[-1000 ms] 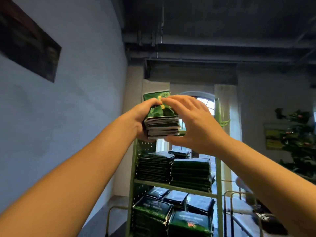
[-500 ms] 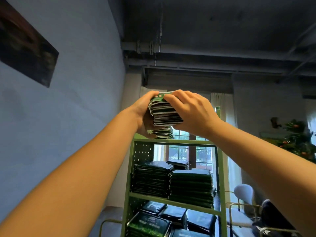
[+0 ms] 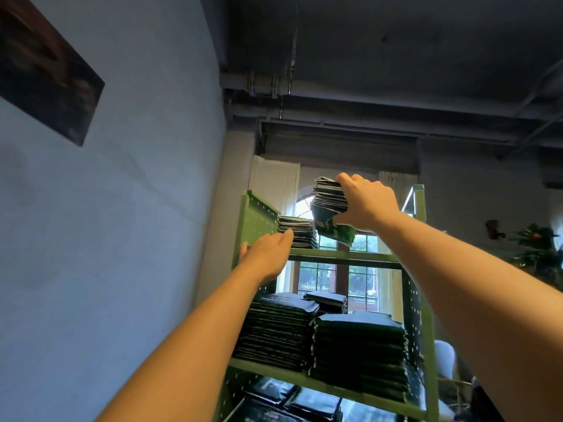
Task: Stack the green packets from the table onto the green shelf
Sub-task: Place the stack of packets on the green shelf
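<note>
1. Left hand (image 3: 268, 254), centre-left: fingers straight, holding nothing. Tips sit at the near-left edge of the top stack (image 3: 297, 236). Looks like contact, can't confirm. My read: it's steadying or squaring that stack so the incoming load doesn't shove it.
2. Right hand (image 3: 367, 205), upper centre: clamped on a bundle (image 3: 330, 194) of green packets, fingers over the top, thumb hidden. The bundle is in the air above the top tier, just right of the top stack and higher. Can't tell if the two touch.
3. The lowest packets in the bundle sag out below the hand. Probable risk: they slip or fan out on set-down, so a flat, square landing is needed.
4. Shelf (image 3: 341, 257), centre: the top tier shows open room right of the top stack. Bundle likely goes there as a second column, or on the stack itself. Can't call which.
5. Mid stacks (image 3: 274, 330), lower centre: two tall columns side by side, with a shorter one behind. More packets lie flat on the tier below. That pattern favours a column beside the top stack.
6. Window (image 3: 329, 278) behind the shelf backlights the top tier, so packet edges there read poorly.
7. Surface is out of frame, so the remaining count is unknown.
</note>
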Available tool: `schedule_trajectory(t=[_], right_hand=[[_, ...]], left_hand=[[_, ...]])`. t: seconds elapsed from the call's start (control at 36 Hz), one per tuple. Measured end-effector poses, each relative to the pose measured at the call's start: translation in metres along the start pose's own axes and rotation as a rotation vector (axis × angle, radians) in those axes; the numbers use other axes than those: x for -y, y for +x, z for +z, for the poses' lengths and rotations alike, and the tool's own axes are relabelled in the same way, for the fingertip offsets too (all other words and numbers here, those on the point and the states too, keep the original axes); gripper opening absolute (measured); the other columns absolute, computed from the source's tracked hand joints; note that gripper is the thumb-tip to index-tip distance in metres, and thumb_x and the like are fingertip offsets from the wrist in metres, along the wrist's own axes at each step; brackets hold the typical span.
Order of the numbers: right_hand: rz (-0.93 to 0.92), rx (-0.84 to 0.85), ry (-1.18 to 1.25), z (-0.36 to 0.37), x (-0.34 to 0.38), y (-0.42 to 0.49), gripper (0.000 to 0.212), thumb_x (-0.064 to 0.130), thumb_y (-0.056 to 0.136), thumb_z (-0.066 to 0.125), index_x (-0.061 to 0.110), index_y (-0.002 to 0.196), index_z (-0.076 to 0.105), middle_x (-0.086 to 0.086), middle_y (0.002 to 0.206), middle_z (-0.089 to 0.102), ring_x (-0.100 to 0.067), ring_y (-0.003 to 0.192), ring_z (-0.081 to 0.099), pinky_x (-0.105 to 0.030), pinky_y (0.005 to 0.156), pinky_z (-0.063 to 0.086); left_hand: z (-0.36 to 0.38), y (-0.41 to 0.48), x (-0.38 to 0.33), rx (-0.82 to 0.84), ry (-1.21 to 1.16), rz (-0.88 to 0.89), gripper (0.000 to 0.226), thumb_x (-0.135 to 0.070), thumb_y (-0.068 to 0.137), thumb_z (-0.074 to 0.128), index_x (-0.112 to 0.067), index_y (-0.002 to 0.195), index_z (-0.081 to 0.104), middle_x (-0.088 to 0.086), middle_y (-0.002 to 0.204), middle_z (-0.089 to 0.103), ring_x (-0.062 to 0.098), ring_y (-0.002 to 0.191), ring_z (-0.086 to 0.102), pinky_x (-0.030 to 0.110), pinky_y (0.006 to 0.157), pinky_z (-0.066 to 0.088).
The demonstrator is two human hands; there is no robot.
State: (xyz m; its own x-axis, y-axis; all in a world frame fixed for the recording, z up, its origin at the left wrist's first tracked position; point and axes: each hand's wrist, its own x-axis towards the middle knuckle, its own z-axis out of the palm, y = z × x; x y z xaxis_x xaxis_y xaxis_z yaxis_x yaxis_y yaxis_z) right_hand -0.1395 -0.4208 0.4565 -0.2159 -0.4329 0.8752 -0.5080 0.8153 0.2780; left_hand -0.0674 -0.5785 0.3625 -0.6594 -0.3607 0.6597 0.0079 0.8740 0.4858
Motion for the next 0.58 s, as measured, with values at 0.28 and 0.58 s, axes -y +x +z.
schedule_trajectory(t=[0.28,0.58], right_hand=[[-0.054,0.061,-0.186,0.026,-0.005,0.011,0.069,0.044,0.079,0.072,0.017,0.132,0.036,-0.008,0.122,0.054,-0.031,0.099,0.06,-0.036,0.067,0.045],[-0.089,0.279,0.058,0.057,-0.014,0.017,0.062,0.017,0.072,0.079,0.015,0.125,0.047,-0.009,0.117,0.059,-0.024,0.103,0.057,-0.025,0.077,0.044]], left_hand=[[0.018,0.001,0.02,-0.215,0.024,0.13,0.047,-0.042,0.104,0.022,-0.029,0.061,0.034,-0.007,0.086,0.055,0.018,0.105,0.054,0.046,0.12,0.01],[0.016,0.001,0.025,-0.161,0.032,0.156,0.052,-0.052,0.101,0.024,-0.025,0.116,0.065,-0.004,0.133,0.059,0.014,0.127,0.047,0.043,0.12,0.005]])
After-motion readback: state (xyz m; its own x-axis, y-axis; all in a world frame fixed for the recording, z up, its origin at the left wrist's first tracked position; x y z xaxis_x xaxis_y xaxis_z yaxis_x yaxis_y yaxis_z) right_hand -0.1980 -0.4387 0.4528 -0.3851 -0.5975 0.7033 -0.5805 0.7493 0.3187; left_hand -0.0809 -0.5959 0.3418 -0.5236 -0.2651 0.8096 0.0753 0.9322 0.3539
